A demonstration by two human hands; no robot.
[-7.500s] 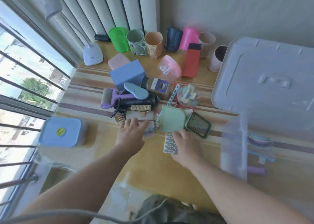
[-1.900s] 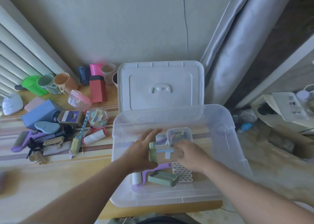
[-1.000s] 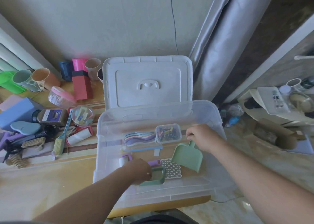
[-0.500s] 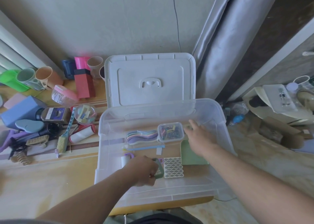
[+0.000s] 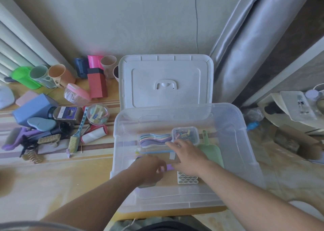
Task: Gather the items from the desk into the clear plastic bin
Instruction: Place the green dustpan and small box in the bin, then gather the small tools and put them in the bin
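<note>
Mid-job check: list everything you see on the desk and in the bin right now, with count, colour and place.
clear plastic bin: 1, clear, desk's right end
lid: 1, white, leaning behind bin
spoon stack: 1, pastel, in bin
clip box: 1, clear, in bin
dustpan: 1, green, in bin
wavy-patterned card: 1, white and green, in bin
cups: several, green, grey-green, peach, pink, beige, along wall
red box: 1, red, left of lid
blue box: 1, blue, desk left
lint roller: 1, white and red, left of bin
scrub brush: 1, dotted teal handle, beside roller
left hand: in bin, grip blurred
right hand: in bin, fingers extended
</note>
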